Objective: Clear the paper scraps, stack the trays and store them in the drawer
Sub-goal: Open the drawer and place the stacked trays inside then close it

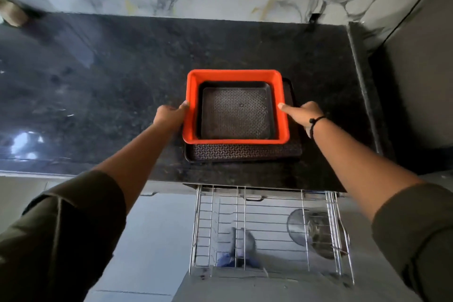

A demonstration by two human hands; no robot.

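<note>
Dim, soft-blurred wide-angle view; glare on countertop (22, 141).

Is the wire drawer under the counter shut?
No, the wire drawer is pulled out below the counter, while both hands hold the stack of trays above it.

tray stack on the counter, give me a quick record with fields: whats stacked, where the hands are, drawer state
stack: small dark tray inside orange tray, both on a larger dark tray
surface: black counter
left hand: on the orange tray's left rim
right hand: on its right rim
drawer: wire drawer open below the counter edge
drawer contents: a steel strainer
paper scraps: none visible
</note>
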